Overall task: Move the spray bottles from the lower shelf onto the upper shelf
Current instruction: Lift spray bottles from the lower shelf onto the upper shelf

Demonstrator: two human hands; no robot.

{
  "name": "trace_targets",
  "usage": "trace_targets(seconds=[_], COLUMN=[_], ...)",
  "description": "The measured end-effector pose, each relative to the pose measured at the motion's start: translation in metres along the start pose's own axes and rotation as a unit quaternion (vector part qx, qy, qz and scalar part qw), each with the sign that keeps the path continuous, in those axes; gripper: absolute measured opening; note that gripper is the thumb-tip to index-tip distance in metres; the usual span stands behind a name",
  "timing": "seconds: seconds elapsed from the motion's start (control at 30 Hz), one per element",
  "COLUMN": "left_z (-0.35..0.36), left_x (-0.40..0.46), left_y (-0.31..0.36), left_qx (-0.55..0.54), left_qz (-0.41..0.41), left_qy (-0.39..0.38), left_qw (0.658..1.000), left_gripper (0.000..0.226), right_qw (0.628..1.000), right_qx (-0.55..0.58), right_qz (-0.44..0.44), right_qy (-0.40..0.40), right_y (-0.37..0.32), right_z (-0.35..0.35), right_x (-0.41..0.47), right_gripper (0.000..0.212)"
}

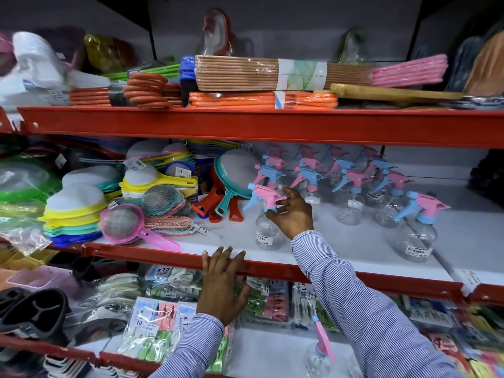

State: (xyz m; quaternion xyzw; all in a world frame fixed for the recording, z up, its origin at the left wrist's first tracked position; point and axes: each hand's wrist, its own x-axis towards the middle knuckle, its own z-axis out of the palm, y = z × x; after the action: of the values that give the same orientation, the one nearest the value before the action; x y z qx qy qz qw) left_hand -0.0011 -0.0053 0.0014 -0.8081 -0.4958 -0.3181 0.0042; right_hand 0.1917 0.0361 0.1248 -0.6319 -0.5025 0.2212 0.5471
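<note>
Several clear spray bottles with pink and blue trigger heads stand on the white middle shelf [341,249]. My right hand [296,214] is curled around the neck of the front left spray bottle [268,236], which stands upright on the shelf. More bottles [351,205] stand behind it, and one [416,240] is at the front right. On the shelf below, another spray bottle [319,356] with a pink trigger stands beside my right sleeve. My left hand [222,285] lies flat with its fingers spread on the shelf's red front rail [368,278] and holds nothing.
Stacked plastic strainers [73,211] and a pink-handled sieve [128,222] fill the left of the middle shelf. Packets of clothes pegs [155,323] lie on the lower shelf. The top shelf [245,124] carries wrapped bundles [261,75] of hangers.
</note>
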Motion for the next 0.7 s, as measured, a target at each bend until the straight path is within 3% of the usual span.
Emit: trace_targets(seconds=[0.27, 0.37, 0.5, 0.63, 0.7], left_z=[0.003, 0.006, 0.021, 0.037, 0.040], left_x=[-0.001, -0.001, 0.003, 0.006, 0.006], left_y=[0.008, 0.024, 0.055, 0.079, 0.081], left_qx=[0.044, 0.054, 0.020, -0.004, -0.019], left_qz=[-0.016, -0.024, 0.053, 0.057, 0.044], left_qy=[-0.001, 0.013, -0.006, -0.020, -0.005], left_qw=[0.999, 0.998, 0.998, 0.998, 0.999], left_gripper=[0.068, 0.074, 0.072, 0.067, 0.061], right_qw=[0.998, 0.993, 0.986, 0.981, 0.965], right_qx=[-0.033, -0.028, -0.021, -0.183, -0.250], right_qz=[-0.052, -0.094, -0.081, 0.036, 0.077], right_qy=[0.017, 0.073, 0.146, 0.057, -0.011], right_y=[0.003, 0.013, 0.062, 0.147, 0.180], right_z=[-0.018, -0.048, -0.083, -0.087, -0.078], right_x=[-0.019, -0.056, -0.122, -0.157, -0.162], right_gripper=[0.084, 0.065, 0.020, 0.008, 0.020])
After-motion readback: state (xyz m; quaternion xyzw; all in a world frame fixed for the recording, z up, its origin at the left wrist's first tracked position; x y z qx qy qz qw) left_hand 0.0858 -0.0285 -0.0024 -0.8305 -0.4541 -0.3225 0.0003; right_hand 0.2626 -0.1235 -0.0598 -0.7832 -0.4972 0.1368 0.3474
